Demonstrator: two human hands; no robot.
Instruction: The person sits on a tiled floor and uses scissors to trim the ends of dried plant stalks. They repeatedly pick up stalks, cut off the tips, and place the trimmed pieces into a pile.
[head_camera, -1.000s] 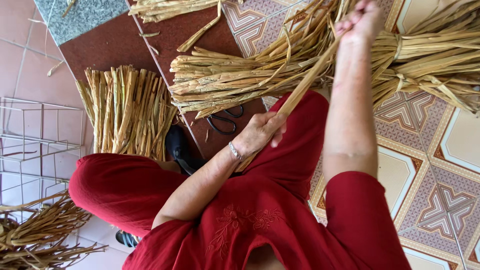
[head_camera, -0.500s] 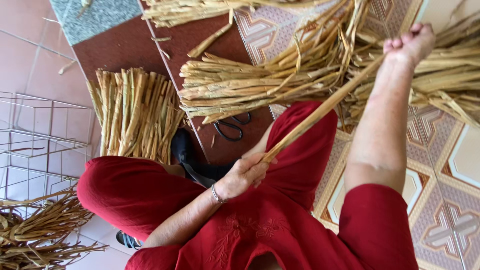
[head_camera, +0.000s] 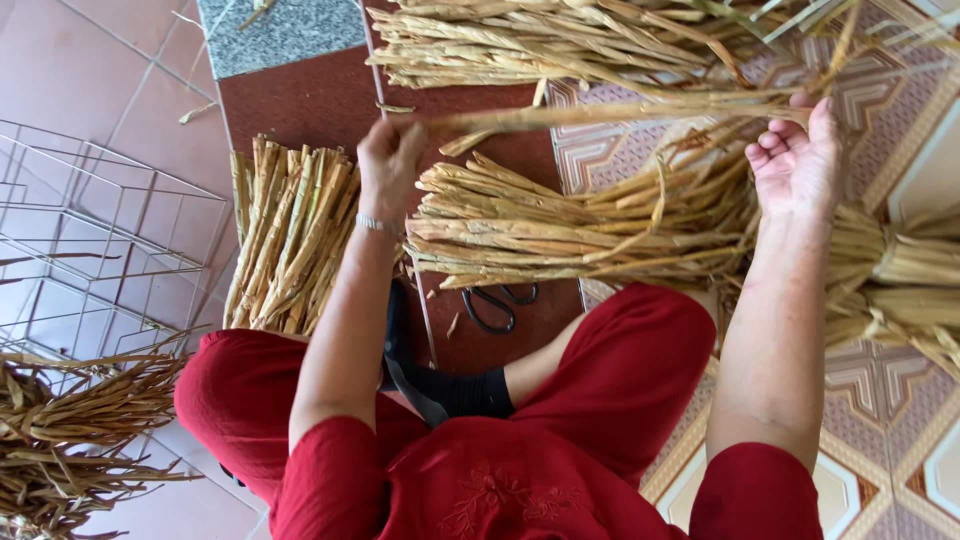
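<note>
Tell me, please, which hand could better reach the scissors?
Probably the left hand: it holds the stalk at the end nearer the scissors; the right hand holds the other end, farther off.

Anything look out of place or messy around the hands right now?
Mostly orderly. The left hand and right hand hold one dried stalk stretched level. Oddities: black scissors lie half hidden under the stalk bundle, and a few loose scraps litter the red mat.
</note>
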